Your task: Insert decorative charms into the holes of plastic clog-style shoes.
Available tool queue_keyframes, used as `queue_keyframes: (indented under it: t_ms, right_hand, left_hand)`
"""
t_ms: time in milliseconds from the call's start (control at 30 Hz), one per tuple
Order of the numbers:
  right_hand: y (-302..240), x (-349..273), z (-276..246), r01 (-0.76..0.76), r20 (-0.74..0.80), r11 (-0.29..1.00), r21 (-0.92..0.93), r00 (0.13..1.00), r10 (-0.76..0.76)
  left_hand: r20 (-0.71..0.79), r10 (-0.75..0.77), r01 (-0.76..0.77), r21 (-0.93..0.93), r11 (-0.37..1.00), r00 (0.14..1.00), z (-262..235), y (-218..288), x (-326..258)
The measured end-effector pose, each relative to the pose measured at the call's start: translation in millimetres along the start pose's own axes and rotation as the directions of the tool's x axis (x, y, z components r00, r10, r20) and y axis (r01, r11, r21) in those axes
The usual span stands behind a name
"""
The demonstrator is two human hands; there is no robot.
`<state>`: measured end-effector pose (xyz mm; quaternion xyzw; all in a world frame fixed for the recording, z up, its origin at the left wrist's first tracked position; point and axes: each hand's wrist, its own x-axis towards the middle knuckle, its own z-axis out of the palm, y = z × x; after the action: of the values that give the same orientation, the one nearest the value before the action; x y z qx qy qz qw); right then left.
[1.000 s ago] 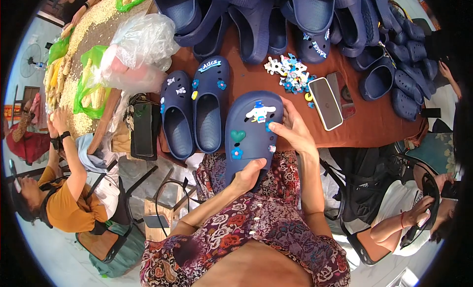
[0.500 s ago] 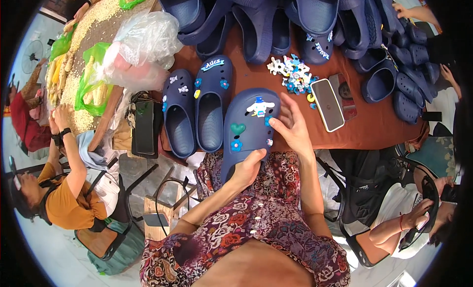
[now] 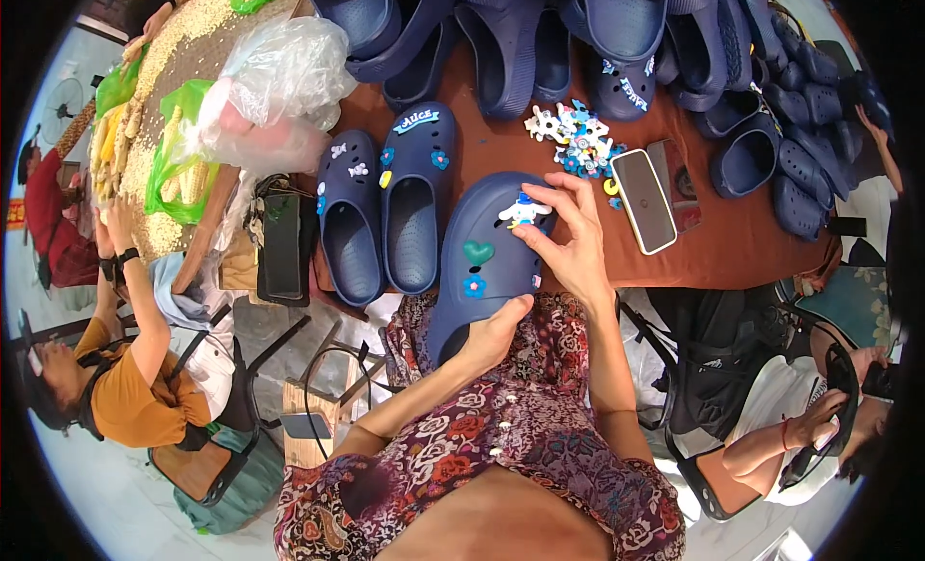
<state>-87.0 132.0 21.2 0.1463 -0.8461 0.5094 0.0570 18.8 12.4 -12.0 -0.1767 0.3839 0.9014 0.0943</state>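
I hold a navy foam clog tilted up at the near edge of a brown table. My left hand grips its heel from below. The fingertips of my right hand press a small white figure charm onto the clog's top. A teal heart charm and a blue flower charm sit lower on the same clog. A pile of loose charms lies just beyond my right hand.
A finished pair of navy clogs stands left of my clog. Several plain navy clogs crowd the far side and right. Two phones lie to the right. Plastic bags and corn lie left. Seated people are on both sides.
The clog has shifted slightly left and toward me. My right fingers have closed in on the white charm on its top.
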Motion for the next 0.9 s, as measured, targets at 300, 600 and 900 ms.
queue_keyframes:
  t_ms: [300, 600, 900]
  right_hand:
    - [2.6, -1.1, 6.8, -0.013, -0.030, 1.000, 0.017, 0.999, 0.014]
    - [1.4, -0.5, 6.0, 0.006, -0.040, 1.000, 0.014, 0.999, -0.006]
    - [-0.2, -0.6, 18.3, -0.023, -0.125, 1.000, 0.014, 0.992, 0.024]
  left_hand:
    - [-0.016, -0.014, 0.015, 0.016, 1.000, 1.000, 2.5, 1.7, -0.9]
    - [0.000, -0.009, 0.009, 0.007, 1.000, 1.000, 0.0, -1.6, 0.4]
    - [-0.009, -0.146, 0.147, 0.041, 0.988, 0.989, -2.4, 0.5, 0.6]
